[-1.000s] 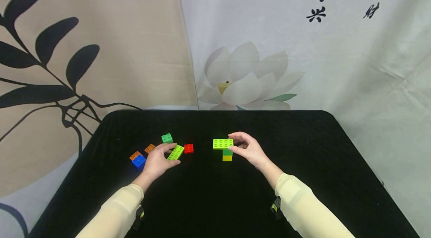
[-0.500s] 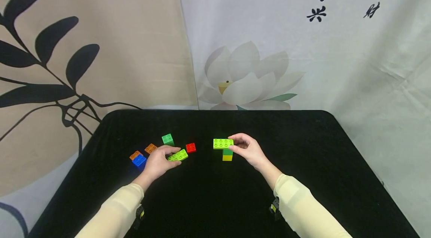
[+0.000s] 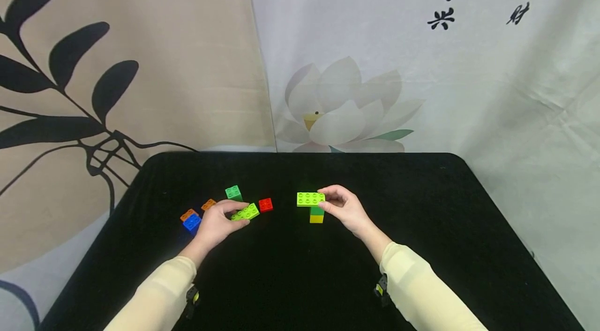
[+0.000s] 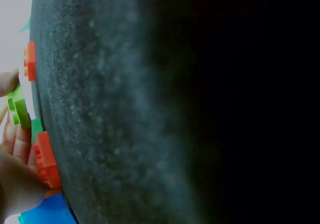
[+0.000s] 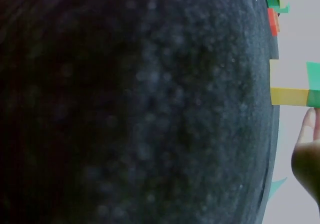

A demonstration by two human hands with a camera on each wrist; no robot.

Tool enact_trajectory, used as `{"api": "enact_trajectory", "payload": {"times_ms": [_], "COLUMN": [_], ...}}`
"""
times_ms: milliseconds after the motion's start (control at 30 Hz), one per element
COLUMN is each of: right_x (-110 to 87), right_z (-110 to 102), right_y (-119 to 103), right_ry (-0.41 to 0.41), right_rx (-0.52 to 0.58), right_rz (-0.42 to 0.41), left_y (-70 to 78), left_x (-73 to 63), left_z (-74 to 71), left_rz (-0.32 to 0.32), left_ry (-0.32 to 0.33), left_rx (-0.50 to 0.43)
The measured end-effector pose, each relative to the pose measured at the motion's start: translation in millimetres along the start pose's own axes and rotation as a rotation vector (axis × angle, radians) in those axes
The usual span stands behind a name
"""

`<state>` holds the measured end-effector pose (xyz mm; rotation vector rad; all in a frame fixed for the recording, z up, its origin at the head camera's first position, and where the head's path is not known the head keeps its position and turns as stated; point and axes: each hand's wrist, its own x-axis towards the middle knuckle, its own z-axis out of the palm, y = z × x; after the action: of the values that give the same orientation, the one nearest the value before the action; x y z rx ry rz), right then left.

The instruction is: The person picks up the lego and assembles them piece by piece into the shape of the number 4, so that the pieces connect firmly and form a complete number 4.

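Observation:
In the head view, my left hand point(image 3: 219, 224) pinches a lime-green toy building brick point(image 3: 246, 212) between thumb and fingers. The left wrist view has this lime-green brick point(image 4: 18, 108) at its left edge, thumb above and fingers below. My right hand point(image 3: 346, 209) grips the right end of a small stack: a long lime-green brick point(image 3: 307, 199) on top, a green brick point(image 3: 316, 211) under it and a yellow brick point(image 3: 316, 219) at the bottom. The long brick overhangs to the left. Fingertips touch the green brick point(image 5: 314, 99) in the right wrist view, beside the yellow brick point(image 5: 289, 97).
A red brick point(image 3: 265, 205) lies right of my left hand, a green brick point(image 3: 233, 193) behind it. Left of the hand are a blue brick point(image 3: 192, 224) and two orange bricks, one point(image 3: 189, 215) behind the blue. All rest on a black-covered table point(image 3: 300, 279) before a printed curtain.
The lime-green brick in my left hand has turned flatter, and that hand has drawn slightly back to the left. The red brick shifted a little right earlier on. My right hand stays still.

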<state>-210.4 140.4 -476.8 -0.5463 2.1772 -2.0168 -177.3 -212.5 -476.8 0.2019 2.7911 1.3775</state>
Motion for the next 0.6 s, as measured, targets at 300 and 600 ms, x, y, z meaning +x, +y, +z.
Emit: {"api": "enact_trajectory", "payload": {"times_ms": [300,600], "right_x": [0.5,0.4], "right_z": [-0.2,0.6], "right_y": [1.7,3.6], "right_ry": [-0.003,0.003], "right_rx": [0.017,0.005], "right_rz": [-0.005,-0.023], "left_y": [5.7,29.5], "left_x": [-0.3,9.4], "left_z": [-3.0,1.8], "left_rz": [0.034,0.110], "left_ry": [0.011,0.000], "left_rx": [-0.035,-0.067]}}
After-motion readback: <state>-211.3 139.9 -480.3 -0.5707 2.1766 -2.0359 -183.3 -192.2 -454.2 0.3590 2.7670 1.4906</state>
